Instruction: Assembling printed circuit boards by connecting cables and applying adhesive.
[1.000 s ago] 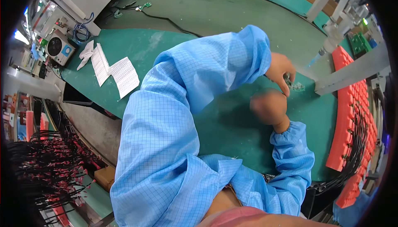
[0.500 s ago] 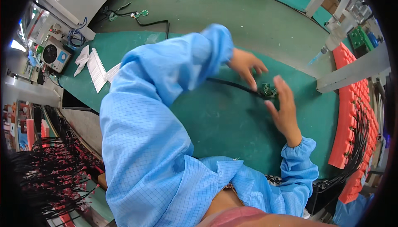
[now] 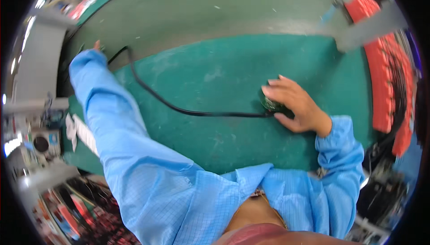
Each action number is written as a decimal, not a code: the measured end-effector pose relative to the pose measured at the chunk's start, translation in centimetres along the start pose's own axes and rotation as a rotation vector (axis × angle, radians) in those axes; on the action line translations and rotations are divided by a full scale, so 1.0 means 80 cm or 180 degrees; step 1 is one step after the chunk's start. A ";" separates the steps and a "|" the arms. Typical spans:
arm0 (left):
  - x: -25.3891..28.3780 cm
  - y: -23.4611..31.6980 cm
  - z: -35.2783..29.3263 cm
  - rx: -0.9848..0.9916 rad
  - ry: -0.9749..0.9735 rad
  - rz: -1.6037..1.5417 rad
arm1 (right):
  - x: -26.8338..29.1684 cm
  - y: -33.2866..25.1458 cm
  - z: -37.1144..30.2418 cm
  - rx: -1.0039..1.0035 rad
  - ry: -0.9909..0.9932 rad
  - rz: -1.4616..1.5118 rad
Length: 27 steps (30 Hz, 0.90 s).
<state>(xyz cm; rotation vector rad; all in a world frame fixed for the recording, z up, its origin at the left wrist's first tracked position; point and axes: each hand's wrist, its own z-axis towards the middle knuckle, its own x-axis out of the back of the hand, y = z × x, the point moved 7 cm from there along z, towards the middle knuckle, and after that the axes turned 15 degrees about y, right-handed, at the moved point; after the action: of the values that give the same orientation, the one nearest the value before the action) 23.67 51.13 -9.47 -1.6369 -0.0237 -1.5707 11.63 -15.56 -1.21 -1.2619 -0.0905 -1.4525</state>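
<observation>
My right hand [image 3: 299, 104] is curled around a small green circuit board [image 3: 270, 105] on the green mat [image 3: 215, 142], fingers above it and thumb below; the palm covers part of the board. From that board a black cable [image 3: 197, 113] runs left across the mat, then bends up toward the far left. My left arm is stretched out there. Only a bit of my left hand [image 3: 97, 45] shows past the blue sleeve, beside some small green parts [image 3: 81, 48] at the cable's far end; its fingers are mostly hidden.
Red foam holders [image 3: 378, 83] with black cables stand along the right side, beside a grey post [image 3: 371, 27]. At the left are white paper sheets [image 3: 85, 134] and a boxy device with a round dark front [image 3: 41, 143]. Many red-and-black leads lie lower left.
My left hand has swung from the middle to the far left. My right hand has closed around the circuit board. The view has turned, and more of the cable shows.
</observation>
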 end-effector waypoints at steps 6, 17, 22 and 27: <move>-0.014 -0.158 0.072 -0.0890 0.0546 -0.0830 | 0.021 -0.003 0.000 0.0117 0.0643 0.0057; 0.379 0.224 -0.234 -0.3337 -0.0621 -0.4006 | 0.004 -0.033 -0.017 0.0718 0.0277 0.0713; 0.422 0.366 -0.430 -0.3669 -0.1849 -0.4046 | 0.004 -0.056 -0.057 0.0928 0.0125 0.0520; 0.456 0.451 -0.522 -0.3665 -0.2015 -0.4275 | 0.014 -0.064 -0.073 0.0910 0.0228 0.0374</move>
<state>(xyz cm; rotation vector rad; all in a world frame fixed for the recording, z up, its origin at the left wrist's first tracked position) 17.08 -14.53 -4.77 -3.4258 -0.8448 -1.9874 4.42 -18.38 0.05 -0.9660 -0.1670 -1.3291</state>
